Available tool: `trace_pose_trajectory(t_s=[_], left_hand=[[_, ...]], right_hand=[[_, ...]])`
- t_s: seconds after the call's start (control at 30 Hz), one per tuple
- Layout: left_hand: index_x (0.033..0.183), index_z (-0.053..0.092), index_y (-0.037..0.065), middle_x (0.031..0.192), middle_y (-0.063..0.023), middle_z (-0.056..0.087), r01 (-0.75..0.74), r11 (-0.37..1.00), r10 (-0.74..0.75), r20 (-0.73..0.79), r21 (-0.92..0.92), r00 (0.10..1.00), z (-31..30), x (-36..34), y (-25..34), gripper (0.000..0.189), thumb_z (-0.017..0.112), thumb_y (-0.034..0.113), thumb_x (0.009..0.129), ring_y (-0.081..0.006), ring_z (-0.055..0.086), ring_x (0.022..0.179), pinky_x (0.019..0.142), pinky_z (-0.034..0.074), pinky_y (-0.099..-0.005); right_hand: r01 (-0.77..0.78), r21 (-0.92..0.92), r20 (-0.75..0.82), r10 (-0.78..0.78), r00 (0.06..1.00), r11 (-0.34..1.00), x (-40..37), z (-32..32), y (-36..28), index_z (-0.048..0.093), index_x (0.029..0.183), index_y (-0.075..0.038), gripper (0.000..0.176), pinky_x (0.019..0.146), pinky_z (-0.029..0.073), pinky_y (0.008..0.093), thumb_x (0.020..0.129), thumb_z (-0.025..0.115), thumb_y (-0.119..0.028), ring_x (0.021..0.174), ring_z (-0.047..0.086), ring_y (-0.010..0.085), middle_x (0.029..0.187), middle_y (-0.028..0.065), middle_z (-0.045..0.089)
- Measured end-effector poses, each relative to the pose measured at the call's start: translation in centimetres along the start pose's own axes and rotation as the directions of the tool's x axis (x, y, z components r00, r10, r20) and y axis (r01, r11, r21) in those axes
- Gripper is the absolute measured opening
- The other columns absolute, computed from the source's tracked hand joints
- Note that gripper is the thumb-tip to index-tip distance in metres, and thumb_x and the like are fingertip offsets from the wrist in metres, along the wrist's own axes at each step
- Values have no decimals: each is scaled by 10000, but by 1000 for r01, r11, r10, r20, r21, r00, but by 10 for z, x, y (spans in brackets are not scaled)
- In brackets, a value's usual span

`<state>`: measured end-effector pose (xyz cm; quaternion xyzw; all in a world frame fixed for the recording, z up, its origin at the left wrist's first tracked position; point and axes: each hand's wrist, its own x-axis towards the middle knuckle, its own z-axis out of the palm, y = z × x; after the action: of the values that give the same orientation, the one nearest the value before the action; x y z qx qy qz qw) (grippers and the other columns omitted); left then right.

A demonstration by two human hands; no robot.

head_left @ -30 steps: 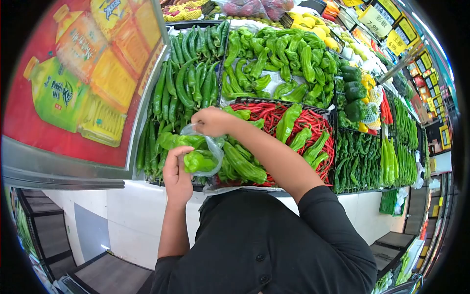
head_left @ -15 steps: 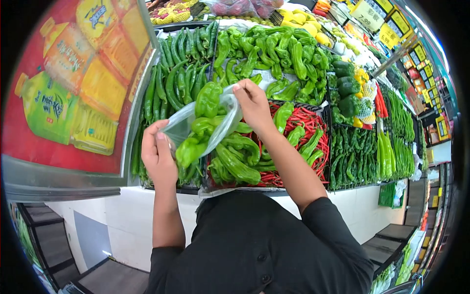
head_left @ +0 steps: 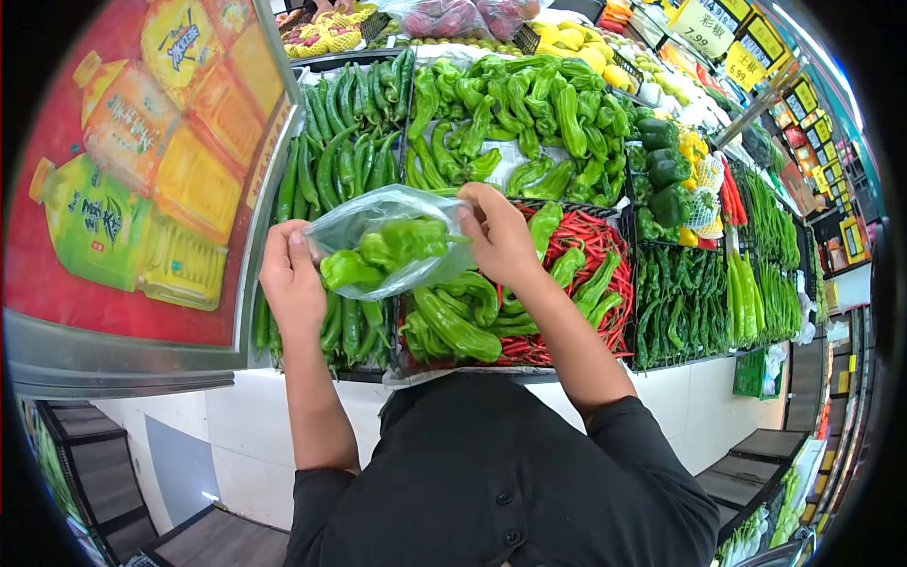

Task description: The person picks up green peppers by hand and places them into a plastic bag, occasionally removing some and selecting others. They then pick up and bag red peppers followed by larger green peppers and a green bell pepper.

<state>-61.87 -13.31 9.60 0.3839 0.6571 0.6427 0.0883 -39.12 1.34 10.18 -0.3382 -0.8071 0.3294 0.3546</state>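
Observation:
A clear plastic bag (head_left: 378,203) is held stretched between my two hands above the vegetable stand. Several green peppers (head_left: 406,241) lie inside it, seen through its mouth and thin film. My left hand (head_left: 293,274) pinches the bag's left edge between thumb and fingers. On the other side, my right hand (head_left: 499,236) grips the right edge with its fingers curled. Beneath the bag and my right forearm, loose green peppers (head_left: 458,326) rest over a crate of red chilies (head_left: 614,321).
Long green chilies (head_left: 331,170) fill the crate at the left, beside a framed drink poster (head_left: 142,170). Further back lie more green peppers (head_left: 576,113). Dark green bell peppers (head_left: 669,167) and thin wrinkled chilies (head_left: 675,298) stand at the right. Price signs (head_left: 704,25) hang at upper right.
The peppers that stuck out of the bag's mouth now lie inside it. The bag is spread wider and more level, and both hands have shifted slightly.

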Motion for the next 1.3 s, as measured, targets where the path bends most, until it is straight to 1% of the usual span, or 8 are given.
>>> trace_pose_trajectory(t_s=[0.07, 0.17, 0.37, 0.47, 0.67, 0.87, 0.97, 1.3], left_hand=[[1018, 601, 25, 739, 19, 513, -3, 999, 3, -1, -55, 1000, 5, 1, 2, 167, 465, 111, 1063, -73, 437, 632, 592, 388, -251], [1011, 583, 30, 755, 30, 479, 41, 998, -41, -16, -49, 999, 9, 3, 14, 167, 457, 122, 1070, -67, 395, 643, 598, 366, -245], [1005, 560, 55, 723, 80, 377, -53, 997, 50, -56, -50, 997, 14, 4, 4, 168, 452, 155, 1085, -17, 307, 618, 541, 242, -214], [1015, 558, 59, 724, 83, 375, -43, 998, 43, -9, -36, 999, 14, 4, 4, 157, 452, 152, 1084, -14, 302, 616, 536, 237, -212], [987, 576, 39, 787, 41, 461, 4, 999, -5, -16, -40, 1000, 0, 10, 15, 173, 450, 121, 1073, -43, 390, 692, 615, 350, -218], [1012, 583, 67, 718, 79, 397, 9, 974, 2, 48, -227, 999, -21, 36, 59, 171, 449, 146, 1084, -5, 328, 585, 504, 269, -197], [1030, 586, 89, 692, 94, 430, -2, 972, 26, 100, -234, 995, -15, 43, 71, 180, 455, 197, 1089, 11, 329, 529, 440, 237, -187], [1035, 591, 112, 706, 77, 507, -12, 977, 33, 96, -213, 995, -20, 31, 98, 170, 495, 246, 1076, 9, 371, 490, 416, 258, -166]], right_hand=[[146, -23, 14, -145, 989, 989, -4, 0, -2, 578, 1285, -67, 469, 767, 498, 422, 828, 563, 37, 871, 602, 346, 1037, 160, 565], [348, -9, 115, -344, 932, 938, -2, -3, -2, 587, 1296, -75, 542, 828, 491, 431, 769, 568, 50, 949, 591, 344, 1049, 159, 562], [375, -144, 628, -208, 750, 916, 23, -24, -3, 603, 1325, -87, 590, 867, 493, 448, 739, 662, -42, 1010, 602, 349, 991, 160, 609], [419, 25, 626, -341, 701, 908, 24, -11, 12, 617, 1307, -74, 594, 859, 507, 446, 725, 714, -143, 1030, 624, 345, 999, 156, 639], [637, -221, 707, -328, 626, 739, 25, -22, 6, 672, 1136, -71, 490, 821, 522, 483, 691, 745, -264, 957, 658, 357, 912, 146, 653], [581, -68, 430, -501, 751, 811, 42, -95, -71, 528, 769, -56, 184, 634, 427, 474, 703, 688, -117, 713, 577, 356, 727, 121, 537], [641, -26, 471, -556, 684, 767, 43, -91, -57, 519, 754, -62, 158, 601, 381, 452, 704, 669, -68, 668, 532, 353, 705, 119, 496], [664, -10, 112, -659, 744, 748, 41, -119, -71, 499, 722, -43, 239, 557, 380, 349, 829, 710, -73, 629, 489, 248, 701, 78, 486]])
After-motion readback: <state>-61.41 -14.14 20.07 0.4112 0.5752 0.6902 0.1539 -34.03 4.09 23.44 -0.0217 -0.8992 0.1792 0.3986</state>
